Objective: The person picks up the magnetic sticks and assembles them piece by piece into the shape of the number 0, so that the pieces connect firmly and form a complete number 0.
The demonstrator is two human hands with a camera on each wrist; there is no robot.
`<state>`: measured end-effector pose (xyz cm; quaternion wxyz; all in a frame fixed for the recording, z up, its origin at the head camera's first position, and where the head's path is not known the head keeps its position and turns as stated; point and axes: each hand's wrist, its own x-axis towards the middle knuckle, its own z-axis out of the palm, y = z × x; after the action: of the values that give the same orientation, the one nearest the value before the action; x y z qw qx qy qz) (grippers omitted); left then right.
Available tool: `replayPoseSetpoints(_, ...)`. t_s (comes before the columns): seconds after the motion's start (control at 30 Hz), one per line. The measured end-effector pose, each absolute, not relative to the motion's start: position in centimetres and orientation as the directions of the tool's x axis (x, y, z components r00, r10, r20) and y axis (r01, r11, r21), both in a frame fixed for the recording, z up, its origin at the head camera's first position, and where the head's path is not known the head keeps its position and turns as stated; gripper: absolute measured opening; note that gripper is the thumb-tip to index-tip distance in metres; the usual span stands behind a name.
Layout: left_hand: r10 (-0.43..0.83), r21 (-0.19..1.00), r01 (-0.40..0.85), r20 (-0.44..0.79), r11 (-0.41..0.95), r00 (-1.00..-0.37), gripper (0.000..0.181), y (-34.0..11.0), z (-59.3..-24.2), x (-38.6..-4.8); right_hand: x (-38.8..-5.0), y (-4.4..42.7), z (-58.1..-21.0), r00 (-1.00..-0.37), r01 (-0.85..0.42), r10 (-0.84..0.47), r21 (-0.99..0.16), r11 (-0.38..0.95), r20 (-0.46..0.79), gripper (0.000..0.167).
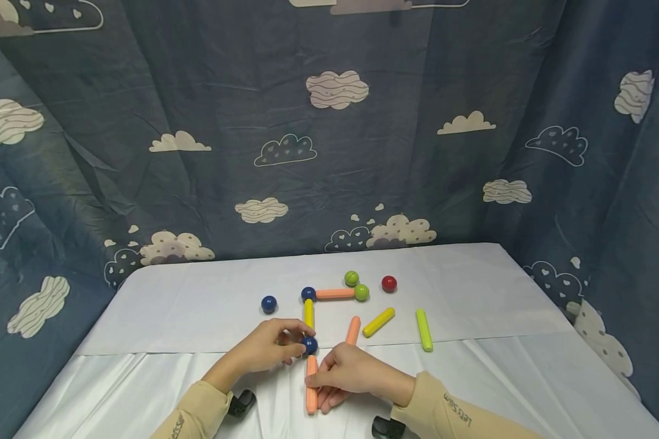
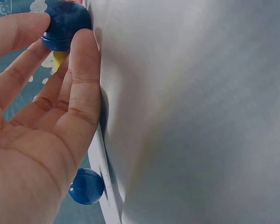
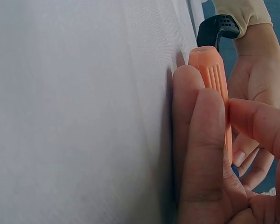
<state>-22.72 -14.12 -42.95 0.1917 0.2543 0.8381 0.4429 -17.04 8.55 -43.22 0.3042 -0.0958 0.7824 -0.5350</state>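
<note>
My left hand (image 1: 269,346) pinches a blue ball (image 1: 309,346) between thumb and fingers; in the left wrist view the same ball (image 2: 67,25) shows at the fingertips. A yellow stick (image 1: 309,314) runs from this ball up to another blue ball (image 1: 308,294). From there an orange stick (image 1: 335,294) reaches right to a green ball (image 1: 361,292). My right hand (image 1: 354,373) grips a second orange stick (image 1: 312,385), its upper end at the held ball; whether they are joined I cannot tell. In the right wrist view, thumb and fingers hold this stick (image 3: 212,74).
Loose on the white table (image 1: 170,311) lie a blue ball (image 1: 269,304), a green ball (image 1: 351,278), a red ball (image 1: 388,283), a yellow stick (image 1: 379,322) and a yellow-green stick (image 1: 424,330). Another orange stick (image 1: 354,330) lies just beyond my right hand. A patterned curtain (image 1: 285,91) stands behind.
</note>
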Motion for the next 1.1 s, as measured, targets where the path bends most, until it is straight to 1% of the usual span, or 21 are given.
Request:
replayPoseSetpoints(0.5,0.602,0.838,0.265,-0.093,0.478,-0.793,0.026,-14.02,-43.07,-22.82,-17.17,8.44,-43.17,-0.802,0.189,-0.461,-0.893,0.408,-0.38,0.027)
replayPoseSetpoints(1.1,0.589,0.826,0.258,-0.107,0.5,-0.801,0.027,-13.91,-42.98,-22.77,-17.42,8.73,-42.84,-0.778,0.177,-0.496,-0.892,0.417,-0.386,0.024)
